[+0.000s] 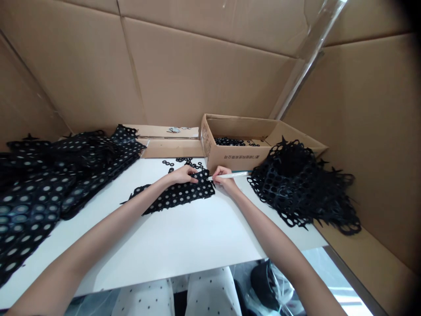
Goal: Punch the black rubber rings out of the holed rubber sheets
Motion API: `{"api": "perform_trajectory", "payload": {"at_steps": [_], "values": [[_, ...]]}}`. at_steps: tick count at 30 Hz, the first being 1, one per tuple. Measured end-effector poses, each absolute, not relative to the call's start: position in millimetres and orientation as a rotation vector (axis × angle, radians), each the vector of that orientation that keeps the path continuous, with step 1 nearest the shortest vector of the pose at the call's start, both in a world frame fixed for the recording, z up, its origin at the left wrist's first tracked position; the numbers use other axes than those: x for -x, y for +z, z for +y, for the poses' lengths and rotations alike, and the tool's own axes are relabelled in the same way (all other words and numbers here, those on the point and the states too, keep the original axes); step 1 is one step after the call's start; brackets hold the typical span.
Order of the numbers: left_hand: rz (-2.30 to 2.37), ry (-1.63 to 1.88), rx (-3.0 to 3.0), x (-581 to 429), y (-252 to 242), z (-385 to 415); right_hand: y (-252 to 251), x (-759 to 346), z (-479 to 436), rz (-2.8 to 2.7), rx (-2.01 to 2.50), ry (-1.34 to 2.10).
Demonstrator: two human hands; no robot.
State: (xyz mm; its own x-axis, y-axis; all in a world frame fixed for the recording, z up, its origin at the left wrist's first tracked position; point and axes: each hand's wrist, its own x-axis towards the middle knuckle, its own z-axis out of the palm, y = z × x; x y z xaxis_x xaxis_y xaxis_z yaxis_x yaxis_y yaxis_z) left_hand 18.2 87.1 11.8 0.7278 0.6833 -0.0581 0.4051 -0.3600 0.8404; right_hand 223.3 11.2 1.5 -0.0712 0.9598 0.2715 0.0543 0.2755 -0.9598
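Observation:
A black rubbery sheet [179,194] dotted with rows of round holes lies on the white table in front of me. My left hand [184,174] is closed on its upper edge, thumb and fingers pinching it. At the sheet's right end, my right hand [222,176] grips a slim white pen-like tool [235,174]. The tool's tip is close to the sheet, but whether it touches is too small to tell. Small loose black rings [168,163] are scattered on the table just beyond my left hand.
An open cardboard box [241,153] holding many black rings stands behind my hands. Piled dotted black sheets [29,206] cover the left side. A heap of black net-like sheet remnants [296,184] lies at right. Cardboard walls [210,61] enclose the white table [171,250].

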Motion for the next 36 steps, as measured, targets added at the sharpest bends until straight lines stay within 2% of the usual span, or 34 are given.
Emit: {"api": "perform_trajectory", "payload": {"at_steps": [10,28,36], "values": [[1.068,0.485,-2.063,-36.3,15.9,70.8,-7.1,-227.7,17.0,-1.528,1.000,1.025],[0.967,0.649,-2.080,-33.1,9.4,60.2,-9.7,-220.9,17.1,-1.612,1.023,1.056],[0.826,0.458,-1.981,-28.0,12.7,76.6,9.1,-236.9,14.1,-1.502,0.967,1.080]]}}
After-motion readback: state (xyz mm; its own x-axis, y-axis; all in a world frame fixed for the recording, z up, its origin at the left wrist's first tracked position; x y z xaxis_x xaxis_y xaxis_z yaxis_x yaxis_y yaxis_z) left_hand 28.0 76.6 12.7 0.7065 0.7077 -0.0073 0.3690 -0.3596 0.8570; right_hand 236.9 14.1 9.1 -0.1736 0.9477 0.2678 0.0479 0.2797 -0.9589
